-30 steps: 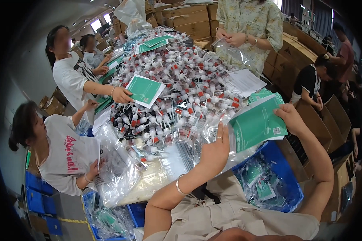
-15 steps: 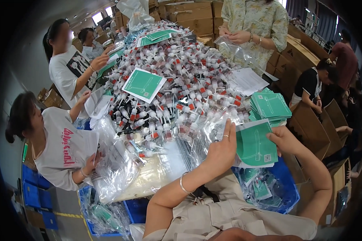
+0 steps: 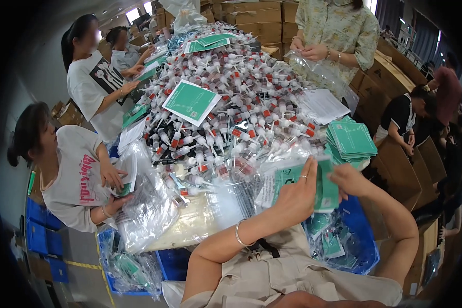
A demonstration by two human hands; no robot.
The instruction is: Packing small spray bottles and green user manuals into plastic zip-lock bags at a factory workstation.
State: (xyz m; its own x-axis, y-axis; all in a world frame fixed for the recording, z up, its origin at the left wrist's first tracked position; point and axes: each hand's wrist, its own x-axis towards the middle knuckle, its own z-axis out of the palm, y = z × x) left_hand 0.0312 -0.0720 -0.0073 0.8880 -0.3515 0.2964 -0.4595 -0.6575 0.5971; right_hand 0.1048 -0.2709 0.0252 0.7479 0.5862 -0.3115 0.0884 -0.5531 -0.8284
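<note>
A green booklet (image 3: pixel 327 191) with white sheets is bent between my hands, its left panel passing behind my left hand (image 3: pixel 295 194). The fingers of that hand are straight and close together against the booklet, a ring on one; its thumb is hidden. My right hand (image 3: pixel 351 180), slightly blurred, closes on the booklet's right edge. Just beyond lies a stack of similar green booklets (image 3: pixel 351 138). A large heap of small clear bottles (image 3: pixel 241 97) with white nozzles and red parts covers the table, and a single green booklet (image 3: pixel 191 102) rests on it.
Below my hands stands a blue bin (image 3: pixel 362 241) of bagged green booklets; another blue bin (image 3: pixel 131 272) is at lower left. Clear plastic bags (image 3: pixel 143 210) lie on the table's near left. Co-workers handle papers at left and a bag at the far right. Cardboard boxes (image 3: pixel 403 169) stand at right.
The green booklet has shifted left and now bends across behind my left hand. My right hand has moved slightly left with its edge. The co-worker at near left has brought both hands together on papers.
</note>
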